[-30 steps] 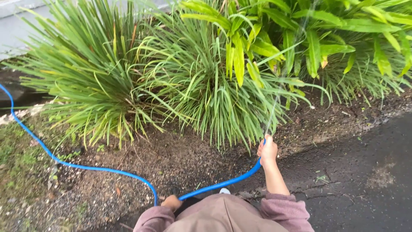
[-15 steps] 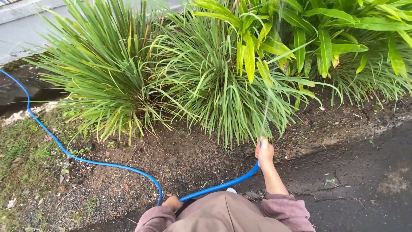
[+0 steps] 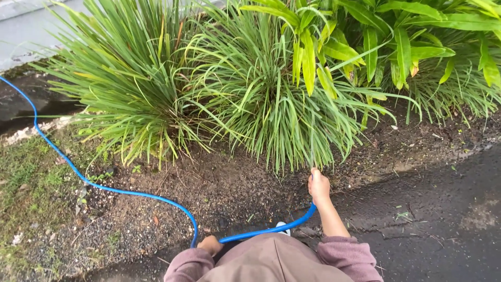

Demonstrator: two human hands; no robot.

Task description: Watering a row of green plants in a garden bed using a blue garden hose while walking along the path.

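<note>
Damp garden soil (image 3: 219, 188) runs along a bed of long-leaved grassy clumps (image 3: 261, 104), with broad-leaved plants (image 3: 396, 47) behind them and dark wet pavement (image 3: 443, 209) on the near right. Mossy ground (image 3: 31, 188) lies to the far left.

Out ahead, the right hand (image 3: 318, 185) is closed in a fist, its fingers (image 3: 314, 180) clamped round the end of a blue hose (image 3: 130, 194). Just beyond those fingers hang the drooping tips of the nearest grassy clump. Any water leaving the hose end is too faint to make out.

From the right fingers the hose curves back toward the body, to the left hand (image 3: 210, 244) held close against the person's brown clothing. That hand is wrapped on the hose, though how tightly its fingers grip is hidden by the sleeve. Past the left fingers the hose arcs up over the soil, then trails away leftward across the mossy ground to the edge of view.
</note>
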